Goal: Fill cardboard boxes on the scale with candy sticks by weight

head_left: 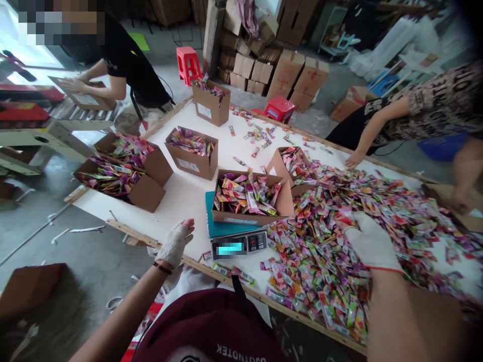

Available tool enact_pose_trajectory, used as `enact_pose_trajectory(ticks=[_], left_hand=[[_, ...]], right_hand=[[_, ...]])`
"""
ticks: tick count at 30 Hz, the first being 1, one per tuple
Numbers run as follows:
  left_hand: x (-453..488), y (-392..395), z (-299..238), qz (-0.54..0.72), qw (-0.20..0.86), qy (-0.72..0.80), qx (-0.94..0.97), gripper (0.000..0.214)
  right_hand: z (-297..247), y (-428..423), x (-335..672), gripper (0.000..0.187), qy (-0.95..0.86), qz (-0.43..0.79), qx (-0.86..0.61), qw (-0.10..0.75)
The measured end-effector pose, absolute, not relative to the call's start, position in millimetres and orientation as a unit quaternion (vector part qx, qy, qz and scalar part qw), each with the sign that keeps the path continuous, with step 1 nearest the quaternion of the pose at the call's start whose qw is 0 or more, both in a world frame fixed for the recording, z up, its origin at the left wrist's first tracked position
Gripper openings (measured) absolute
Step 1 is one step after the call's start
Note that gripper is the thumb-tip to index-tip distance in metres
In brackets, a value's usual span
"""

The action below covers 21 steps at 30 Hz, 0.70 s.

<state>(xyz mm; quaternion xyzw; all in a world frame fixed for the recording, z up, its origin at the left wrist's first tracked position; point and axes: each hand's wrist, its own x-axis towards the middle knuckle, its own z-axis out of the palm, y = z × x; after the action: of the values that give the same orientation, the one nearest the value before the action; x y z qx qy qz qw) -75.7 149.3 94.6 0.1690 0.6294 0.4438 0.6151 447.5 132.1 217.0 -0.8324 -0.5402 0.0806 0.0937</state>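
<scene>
My left hand (pixel 176 245), in a white glove with bare fingertips, hovers over the near table edge, fingers loosely stretched and holding nothing. In its white glove, my right hand (pixel 372 241) reaches into a large heap of small printed packets (pixel 320 251); its fingers curl around some packets at the heap's surface, partly hidden. Between my hands, an open cardboard box (pixel 252 219) full of the same colourful packets stands on a digital scale (pixel 238 246) with a teal platform. The scale's display is lit but blurred out.
More packet-filled boxes stand at the left (pixel 149 193), centre (pixel 196 163) and back (pixel 213 108) of the white table (pixel 158 221). One co-worker (pixel 130 60) handles a box at a roller conveyor; another person's hand (pixel 354 158) touches the heap's far side. Red stools (pixel 188 65) stand behind.
</scene>
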Motion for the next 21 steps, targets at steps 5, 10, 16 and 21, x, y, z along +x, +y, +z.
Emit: enact_pose_trajectory(ticks=[5,10,16,21], left_hand=[[-70,161,95,0.451,0.615,0.622,0.180,0.068],[-59,181,110,0.469,0.600,0.611,0.217,0.060],[-34,207,156,0.483,0.542,0.586,0.360,0.058],[9,234,174,0.468,0.468,0.595,0.456,0.057]], right_hand=[[205,135,441,0.055,-0.580,0.069,-0.812,0.011],[225,182,365,0.044,-0.694,0.074,-0.690,0.191],[230,231,287,0.032,-0.726,0.123,-0.648,0.196],[214,261,231,0.038,-0.720,0.203,-0.661,-0.056]])
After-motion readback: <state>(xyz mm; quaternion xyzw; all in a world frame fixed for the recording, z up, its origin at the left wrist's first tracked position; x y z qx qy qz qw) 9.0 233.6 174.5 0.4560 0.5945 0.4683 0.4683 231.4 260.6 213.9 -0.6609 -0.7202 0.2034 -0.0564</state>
